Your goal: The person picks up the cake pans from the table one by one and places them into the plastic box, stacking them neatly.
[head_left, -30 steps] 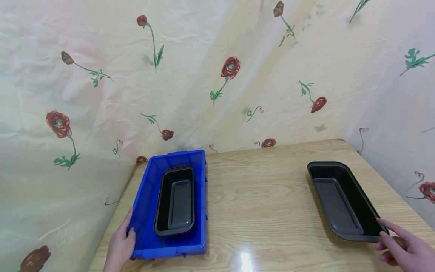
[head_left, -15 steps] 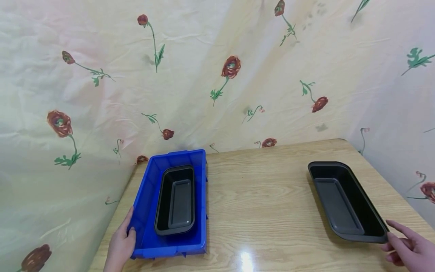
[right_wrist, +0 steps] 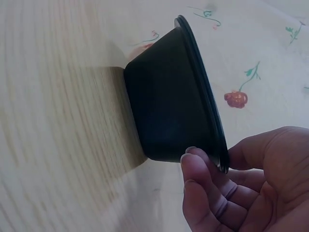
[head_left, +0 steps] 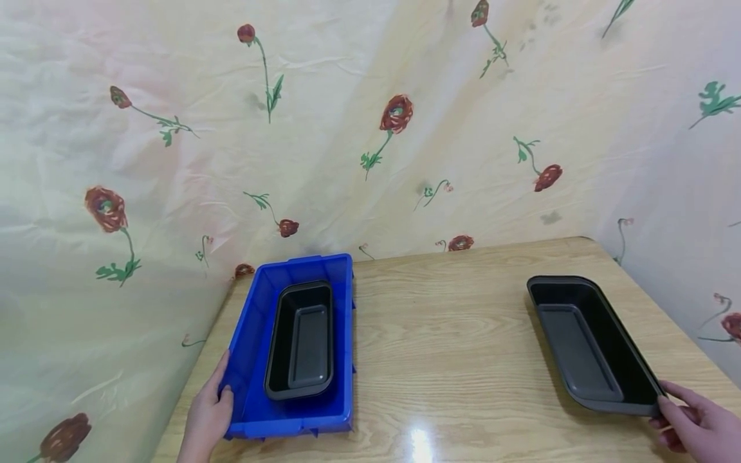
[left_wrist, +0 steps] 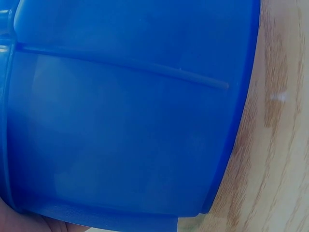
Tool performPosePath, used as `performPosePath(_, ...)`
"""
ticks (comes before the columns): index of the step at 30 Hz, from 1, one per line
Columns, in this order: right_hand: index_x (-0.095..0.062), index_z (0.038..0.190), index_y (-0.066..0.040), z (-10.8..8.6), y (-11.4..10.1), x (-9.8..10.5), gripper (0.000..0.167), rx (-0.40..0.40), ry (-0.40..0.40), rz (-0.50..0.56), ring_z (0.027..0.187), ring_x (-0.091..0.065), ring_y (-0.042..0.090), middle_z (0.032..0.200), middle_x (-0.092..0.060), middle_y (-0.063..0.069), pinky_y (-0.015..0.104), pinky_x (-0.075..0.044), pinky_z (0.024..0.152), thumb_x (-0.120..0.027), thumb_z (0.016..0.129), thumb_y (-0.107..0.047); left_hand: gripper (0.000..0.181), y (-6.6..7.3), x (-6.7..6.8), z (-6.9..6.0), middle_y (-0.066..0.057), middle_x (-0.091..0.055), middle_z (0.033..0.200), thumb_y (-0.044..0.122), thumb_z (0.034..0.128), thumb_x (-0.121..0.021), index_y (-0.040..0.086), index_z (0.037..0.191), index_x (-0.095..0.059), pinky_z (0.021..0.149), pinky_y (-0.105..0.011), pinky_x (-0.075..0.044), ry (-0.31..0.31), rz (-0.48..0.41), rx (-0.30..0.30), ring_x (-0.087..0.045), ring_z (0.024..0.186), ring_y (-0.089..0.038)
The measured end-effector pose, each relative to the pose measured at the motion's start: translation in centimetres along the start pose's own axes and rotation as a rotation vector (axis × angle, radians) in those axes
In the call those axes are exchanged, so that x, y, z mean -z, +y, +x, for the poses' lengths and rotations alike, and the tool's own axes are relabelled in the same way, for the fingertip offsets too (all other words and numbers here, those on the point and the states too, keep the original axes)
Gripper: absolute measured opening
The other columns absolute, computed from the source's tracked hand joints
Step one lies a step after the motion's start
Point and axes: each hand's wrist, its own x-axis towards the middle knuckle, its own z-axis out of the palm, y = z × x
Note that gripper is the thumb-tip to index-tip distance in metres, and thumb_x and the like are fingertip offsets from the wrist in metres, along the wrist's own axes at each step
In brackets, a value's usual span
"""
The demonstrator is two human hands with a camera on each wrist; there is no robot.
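Observation:
On the left of the head view, a blue plastic bin (head_left: 345, 341) holds a black loaf pan (head_left: 309, 347). My left hand (head_left: 207, 415) grips the bin's near left rim, thumb over the edge and fingers outside. The left wrist view is mostly filled by the bin's blue wall (left_wrist: 111, 130). A second black loaf pan (head_left: 581, 354) is at the right of the table. Its near right corner is pinched at the rim by my right hand (head_left: 697, 421). In the right wrist view, the thumb is on the rim and fingertips (right_wrist: 195, 166) touch the outer wall.
Both containers are on a light wood-grain table (head_left: 440, 334), with a wide stretch of tabletop between them. Behind and at both sides hangs a cream cloth (head_left: 324, 128) printed with red flowers.
My right hand's index finger has drawn back from over the pan's corner, and the hand now pinches the rim there. The left hand and the bin have stayed put.

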Motion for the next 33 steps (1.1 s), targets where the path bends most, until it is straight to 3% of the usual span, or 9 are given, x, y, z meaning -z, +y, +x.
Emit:
performPosePath(10, -0.019, 0.141, 0.022, 0.3, -0.7, -0.1, 0.052, 0.015, -0.001, -0.016, 0.055, -0.063, 0.021, 0.069, -0.068, 0.014, 0.030, -0.054, 0.049, -0.033, 0.106, -0.014, 0.066, 0.1, 0.0, 0.0, -0.029, -0.015, 0.156, 0.003, 0.1001, -0.030, 0.023, 0.158, -0.004, 0.107, -0.065, -0.026, 0.008, 0.007, -0.012, -0.022, 0.138, -0.052)
performPosePath(17, -0.027, 0.133, 0.025, 0.2, -1.1, 0.1, 0.051, 0.108, -0.012, -0.018, 0.054, -0.062, 0.019, 0.068, -0.067, 0.012, 0.030, -0.054, 0.050, -0.027, 0.107, -0.019, 0.066, 0.0, -0.1, 0.0, -0.029, -0.015, 0.156, 0.003, 0.1001, -0.030, 0.022, 0.158, -0.004, 0.107, -0.065, -0.026, 0.013, 0.006, -0.009, -0.022, 0.138, -0.052)
performPosePath(23, -0.024, 0.133, 0.027, 0.2, -1.1, 0.1, 0.051, 0.132, -0.034, 0.029, 0.053, -0.063, 0.019, 0.070, -0.067, 0.016, 0.032, -0.054, 0.050, -0.024, 0.107, -0.017, 0.066, 0.0, 0.0, -0.1, -0.029, -0.015, 0.156, 0.003, 0.0995, -0.030, 0.021, 0.158, -0.004, 0.106, -0.065, -0.027, 0.012, 0.017, -0.021, -0.023, 0.137, -0.052)
performPosePath(33, -0.018, 0.136, 0.028, 0.4, -1.1, 0.2, 0.050, 0.102, -0.061, 0.048, 0.055, -0.063, 0.019, 0.072, -0.065, 0.018, 0.032, -0.055, 0.051, -0.021, 0.107, -0.013, 0.067, 0.0, 0.0, 0.0, -0.029, -0.015, 0.156, 0.003, 0.0997, -0.030, 0.022, 0.158, -0.003, 0.106, -0.066, -0.027, 0.012, 0.029, -0.014, -0.022, 0.137, -0.052)
